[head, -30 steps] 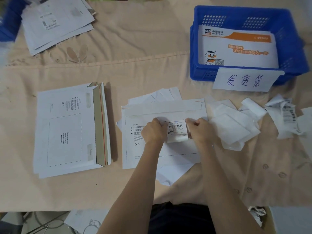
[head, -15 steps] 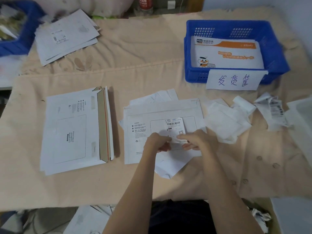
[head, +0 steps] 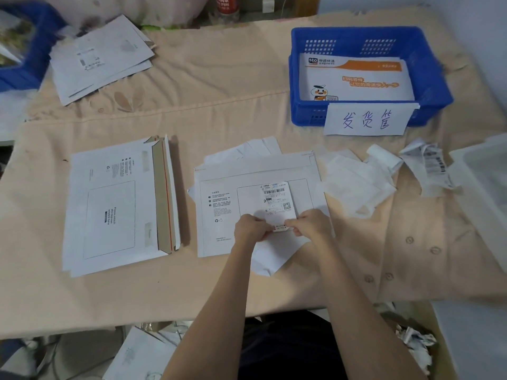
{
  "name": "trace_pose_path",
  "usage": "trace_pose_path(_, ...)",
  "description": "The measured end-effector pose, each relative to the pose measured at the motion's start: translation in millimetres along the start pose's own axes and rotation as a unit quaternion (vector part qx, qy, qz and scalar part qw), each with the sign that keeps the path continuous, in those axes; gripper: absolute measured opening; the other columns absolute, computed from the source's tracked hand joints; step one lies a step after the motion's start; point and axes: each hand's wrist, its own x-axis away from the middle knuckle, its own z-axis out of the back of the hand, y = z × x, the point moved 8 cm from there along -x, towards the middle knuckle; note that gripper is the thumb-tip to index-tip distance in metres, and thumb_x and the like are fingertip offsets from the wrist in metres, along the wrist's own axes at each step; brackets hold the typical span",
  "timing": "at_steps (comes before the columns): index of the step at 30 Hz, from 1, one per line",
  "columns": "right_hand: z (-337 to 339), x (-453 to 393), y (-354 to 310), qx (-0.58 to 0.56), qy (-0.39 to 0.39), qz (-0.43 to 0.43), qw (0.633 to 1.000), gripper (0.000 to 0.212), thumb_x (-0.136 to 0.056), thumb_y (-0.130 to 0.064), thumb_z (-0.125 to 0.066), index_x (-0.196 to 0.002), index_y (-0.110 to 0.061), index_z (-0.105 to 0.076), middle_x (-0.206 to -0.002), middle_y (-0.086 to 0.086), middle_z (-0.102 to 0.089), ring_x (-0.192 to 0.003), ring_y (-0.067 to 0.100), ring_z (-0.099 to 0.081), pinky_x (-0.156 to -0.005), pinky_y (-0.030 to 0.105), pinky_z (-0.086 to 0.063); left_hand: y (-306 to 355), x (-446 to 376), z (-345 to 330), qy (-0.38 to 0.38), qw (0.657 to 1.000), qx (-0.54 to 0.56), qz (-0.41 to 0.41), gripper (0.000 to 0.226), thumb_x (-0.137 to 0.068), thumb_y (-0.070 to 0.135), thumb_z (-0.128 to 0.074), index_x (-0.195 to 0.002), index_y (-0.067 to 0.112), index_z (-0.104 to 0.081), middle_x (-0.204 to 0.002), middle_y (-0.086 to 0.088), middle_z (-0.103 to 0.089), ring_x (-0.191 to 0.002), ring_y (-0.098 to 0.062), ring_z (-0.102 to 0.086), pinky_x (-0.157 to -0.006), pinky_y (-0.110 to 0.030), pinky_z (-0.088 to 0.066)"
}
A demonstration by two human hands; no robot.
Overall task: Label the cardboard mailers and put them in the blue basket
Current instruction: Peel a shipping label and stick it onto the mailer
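Both hands pinch the label's (head: 277,204) near edge, left hand (head: 250,227) and right hand (head: 311,223) close together. Label lies on the mailer (head: 219,193) mid-table, long axis running away from the hands – smoothing probably goes forward. Blue basket (head: 299,78) far right, nearer the right hand.

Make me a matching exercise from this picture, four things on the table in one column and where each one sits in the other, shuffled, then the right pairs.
Things:
1. shipping label
2. orange-striped mailer
3. handwritten paper sign
4. stack of open mailers

Places:
A. hanging on the front wall of the blue basket
B. left of the hands, flaps open
C. on the centre mailer, lower edge pinched by left hand and right hand
D. inside the blue basket

Pairs: 1-C, 2-D, 3-A, 4-B
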Motion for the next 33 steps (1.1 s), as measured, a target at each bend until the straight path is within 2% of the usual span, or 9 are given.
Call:
trace_pose_path(4,-1.2,1.6,1.1,0.016,0.025,0.007,1.0,0.031,-0.072,-0.023,-0.074,-0.052,-0.014,-0.052,-0.064,0.011,-0.068,-0.062,0.023,-0.063,-0.065,0.031,-0.049,0.2,4.8,-0.3,0.008,1.0,-0.009,-0.015,0.023,-0.074,0.011,-0.076,-0.059,0.018,-0.06,-0.065,-0.001,-0.06,-0.074,-0.022,-0.059,-0.084,-0.034,-0.053)
trace_pose_path(8,0.2,4.1,-1.1,0.046,0.048,0.018,0.998,0.027,-0.069,-0.027,-0.072,-0.055,-0.012,-0.055,-0.06,0.01,-0.063,-0.056,0.022,-0.053,-0.056,0.027,-0.039,2.5,5.6,-0.6,0.019,0.999,-0.045,-0.021,0.014,-0.077,0.012,-0.073,-0.068,0.015,-0.063,-0.078,-0.006,-0.063,-0.077,-0.022,-0.059,-0.076,-0.029,-0.05)
trace_pose_path(13,2.4,10.7,-2.6,0.132,0.076,0.004,0.988,0.03,-0.069,-0.044,-0.069,-0.062,-0.017,-0.059,-0.064,0.004,-0.06,-0.071,0.027,-0.064,-0.056,0.026,-0.038,7.1,9.9,-0.5,0.062,0.991,-0.113,-0.032,0.034,-0.08,0.011,-0.06,-0.053,0.014,-0.039,-0.058,-0.001,-0.041,-0.063,-0.023,-0.044,-0.047,-0.023,-0.031)
trace_pose_path(16,13.2,15.6,-0.9,0.182,0.111,0.005,0.977,0.048,-0.073,-0.058,-0.066,-0.085,-0.012,-0.066,-0.089,0.008,-0.069,-0.092,0.026,-0.065,-0.065,0.023,-0.037,6.1,9.9,-1.4,0.07,0.989,-0.126,-0.036,0.035,-0.081,0.011,-0.059,-0.053,0.015,-0.039,-0.058,0.0,-0.04,-0.064,-0.022,-0.044,-0.053,-0.023,-0.033)
trace_pose_path(20,19.1,14.0,3.9,0.178,0.107,0.035,0.978,0.05,-0.077,-0.057,-0.068,-0.062,-0.017,-0.042,-0.062,0.0,-0.047,-0.073,0.022,-0.048,-0.046,0.019,-0.018,6.2,5.9,-1.0,0.068,0.988,-0.131,-0.047,0.032,-0.081,0.013,-0.063,-0.055,0.017,-0.046,-0.069,-0.004,-0.054,-0.068,-0.024,-0.052,-0.061,-0.024,-0.039)
trace_pose_path(25,13.0,1.7,16.4,-0.002,0.031,0.028,0.999,0.036,-0.077,-0.025,-0.079,-0.063,-0.018,-0.047,-0.061,0.001,-0.056,-0.063,0.024,-0.062,-0.053,0.023,-0.038,1.7,8.1,-0.7,0.092,0.987,-0.122,-0.053,0.028,-0.079,0.015,-0.061,-0.057,0.016,-0.044,-0.066,-0.001,-0.051,-0.071,-0.025,-0.052,-0.063,-0.024,-0.039)
trace_pose_path(27,12.6,4.0,17.0,-0.02,0.012,0.003,1.0,0.036,-0.075,-0.032,-0.08,-0.067,-0.017,-0.048,-0.061,0.0,-0.056,-0.056,0.019,-0.063,-0.047,0.022,-0.036,1.3,10.6,-0.7,0.1,0.989,-0.092,-0.057,0.026,-0.078,0.026,-0.065,-0.063,0.014,-0.047,-0.07,-0.001,-0.054,-0.076,-0.027,-0.055,-0.066,-0.025,-0.039)
trace_pose_path(30,14.4,10.4,8.5,0.136,0.033,0.004,0.99,0.045,-0.067,-0.055,-0.077,-0.071,-0.017,-0.054,-0.066,0.001,-0.062,-0.062,0.017,-0.059,-0.046,0.024,-0.031,0.1,9.9,-0.2,0.111,0.987,-0.092,-0.068,0.033,-0.077,0.035,-0.071,-0.063,0.017,-0.047,-0.074,-0.001,-0.055,-0.081,-0.027,-0.059,-0.067,-0.025,-0.038)
trace_pose_path(33,15.6,10.4,4.4,0.149,0.047,0.02,0.988,0.036,-0.072,-0.042,-0.079,-0.073,-0.015,-0.055,-0.072,0.005,-0.062,-0.073,0.019,-0.06,-0.051,0.024,-0.035,-2.2,8.5,0.2,0.113,0.985,-0.099,-0.08,0.033,-0.079,0.027,-0.07,-0.062,0.018,-0.043,-0.066,0.003,-0.049,-0.072,-0.024,-0.052,-0.063,-0.025,-0.036)
